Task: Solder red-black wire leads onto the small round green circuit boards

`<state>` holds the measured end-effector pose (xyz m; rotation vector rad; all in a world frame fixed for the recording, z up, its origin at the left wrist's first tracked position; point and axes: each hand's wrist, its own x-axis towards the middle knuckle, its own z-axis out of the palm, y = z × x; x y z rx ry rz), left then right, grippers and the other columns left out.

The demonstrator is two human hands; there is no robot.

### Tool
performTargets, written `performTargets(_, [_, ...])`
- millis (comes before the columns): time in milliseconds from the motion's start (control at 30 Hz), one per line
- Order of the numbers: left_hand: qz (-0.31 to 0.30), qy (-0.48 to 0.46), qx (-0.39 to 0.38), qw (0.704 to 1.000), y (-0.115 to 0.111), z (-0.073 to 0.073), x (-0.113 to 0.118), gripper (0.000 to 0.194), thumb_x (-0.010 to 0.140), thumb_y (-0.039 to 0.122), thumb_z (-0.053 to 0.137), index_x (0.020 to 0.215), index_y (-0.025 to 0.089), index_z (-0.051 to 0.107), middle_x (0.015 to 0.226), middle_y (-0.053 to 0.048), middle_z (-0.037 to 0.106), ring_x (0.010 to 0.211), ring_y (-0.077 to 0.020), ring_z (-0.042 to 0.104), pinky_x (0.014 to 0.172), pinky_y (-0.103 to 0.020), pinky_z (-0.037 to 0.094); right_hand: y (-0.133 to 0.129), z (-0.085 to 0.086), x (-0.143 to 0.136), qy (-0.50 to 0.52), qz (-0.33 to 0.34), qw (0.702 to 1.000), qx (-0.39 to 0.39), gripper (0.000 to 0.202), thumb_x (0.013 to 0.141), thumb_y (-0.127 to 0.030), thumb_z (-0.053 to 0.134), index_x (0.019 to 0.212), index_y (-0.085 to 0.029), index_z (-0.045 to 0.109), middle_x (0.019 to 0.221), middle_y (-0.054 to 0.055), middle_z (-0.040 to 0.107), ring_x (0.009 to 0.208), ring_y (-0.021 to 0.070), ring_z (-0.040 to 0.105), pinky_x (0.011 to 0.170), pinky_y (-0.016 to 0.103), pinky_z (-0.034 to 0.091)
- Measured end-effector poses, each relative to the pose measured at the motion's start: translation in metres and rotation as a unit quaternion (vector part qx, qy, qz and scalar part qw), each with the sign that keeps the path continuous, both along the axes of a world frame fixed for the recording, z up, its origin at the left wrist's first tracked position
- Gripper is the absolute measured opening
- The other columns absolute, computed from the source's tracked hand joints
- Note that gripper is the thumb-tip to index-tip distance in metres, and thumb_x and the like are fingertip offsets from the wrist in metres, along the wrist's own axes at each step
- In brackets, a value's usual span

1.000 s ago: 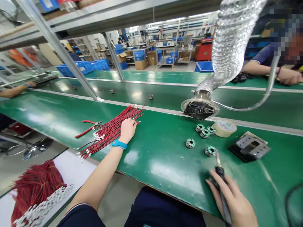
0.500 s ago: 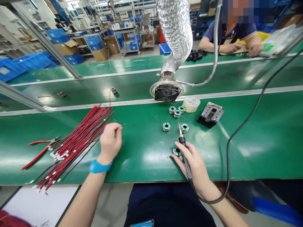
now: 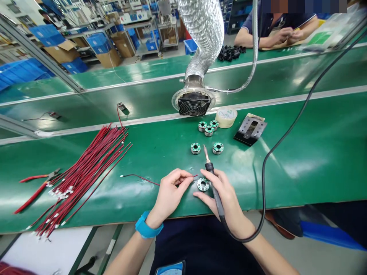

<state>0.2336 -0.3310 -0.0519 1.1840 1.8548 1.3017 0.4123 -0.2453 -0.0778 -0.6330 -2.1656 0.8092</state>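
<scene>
My left hand (image 3: 173,191) pinches a thin red and black wire (image 3: 143,178) near one end. Its tip pokes out past my fingertips, and its white connector end trails on the green bench to the left. In my right hand (image 3: 225,198) lies a soldering iron (image 3: 217,198), its bare tip pointing away from me. My right thumb and fingers are around a small ring-shaped motor part with a green circuit board (image 3: 203,185); whether they touch it I cannot tell. Two similar ring parts (image 3: 195,148) (image 3: 218,148) stand just beyond the iron's tip.
At left lie a bundle of red wires (image 3: 91,164) and red-handled pliers (image 3: 37,187). Further back are several more ring parts (image 3: 209,131), a tape roll (image 3: 226,117), a metal stand (image 3: 250,129) and a fume extractor (image 3: 194,105). The iron's black cord (image 3: 265,172) loops at right. Another person's hands (image 3: 286,35) are across the bench.
My left hand has moved right from the wire bundle, bringing one wire to the ring part. My right hand still holds the soldering iron by the ring part. The camera view has shifted.
</scene>
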Motion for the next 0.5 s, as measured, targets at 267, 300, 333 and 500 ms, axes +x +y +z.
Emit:
performTargets(267, [0.002, 0.012, 0.034, 0.999, 0.001, 0.004, 0.012, 0.022, 0.101, 0.032, 0.061, 0.083, 0.022, 0.068, 0.08, -0.001, 0.061, 0.069, -0.0141, 0.06, 0.06, -0.023, 0.05, -0.003, 0.004, 0.004, 0.027, 0.027, 0.996, -0.085, 0.05, 0.101, -0.018, 0.065, 0.148, -0.031, 0.055, 0.14, 0.01, 0.06, 0.128, 0.0237, 0.066, 0.109, 0.036, 0.058])
performTargets(300, [0.002, 0.012, 0.038, 0.999, 0.001, 0.004, 0.014, 0.022, 0.101, 0.031, 0.062, 0.083, 0.022, 0.067, 0.081, -0.001, 0.06, 0.069, -0.0139, 0.06, 0.059, -0.023, 0.05, -0.005, 0.003, 0.0, 0.029, 0.013, 0.996, -0.083, 0.05, 0.101, -0.02, 0.067, 0.148, -0.031, 0.055, 0.137, 0.01, 0.061, 0.125, 0.0237, 0.068, 0.106, 0.036, 0.059])
performTargets(333, [0.004, 0.014, 0.042, 0.999, 0.001, 0.004, 0.016, 0.021, 0.101, 0.03, 0.062, 0.082, 0.022, 0.067, 0.081, -0.001, 0.06, 0.069, -0.014, 0.06, 0.06, -0.024, 0.05, -0.007, 0.002, -0.003, 0.03, -0.001, 0.996, -0.079, 0.051, 0.1, -0.021, 0.069, 0.149, -0.03, 0.055, 0.133, 0.011, 0.061, 0.121, 0.0238, 0.069, 0.103, 0.036, 0.061])
performTargets(500, [0.018, 0.069, 0.054, 0.996, 0.002, 0.008, 0.019, 0.014, 0.095, 0.023, 0.069, 0.081, 0.023, 0.07, 0.091, -0.003, 0.06, 0.069, -0.0135, 0.057, 0.056, -0.025, 0.048, -0.011, 0.002, -0.012, 0.042, -0.022, 0.997, -0.063, 0.061, 0.096, -0.027, 0.076, 0.153, -0.029, 0.052, 0.128, 0.011, 0.063, 0.111, 0.0245, 0.071, 0.097, 0.038, 0.064])
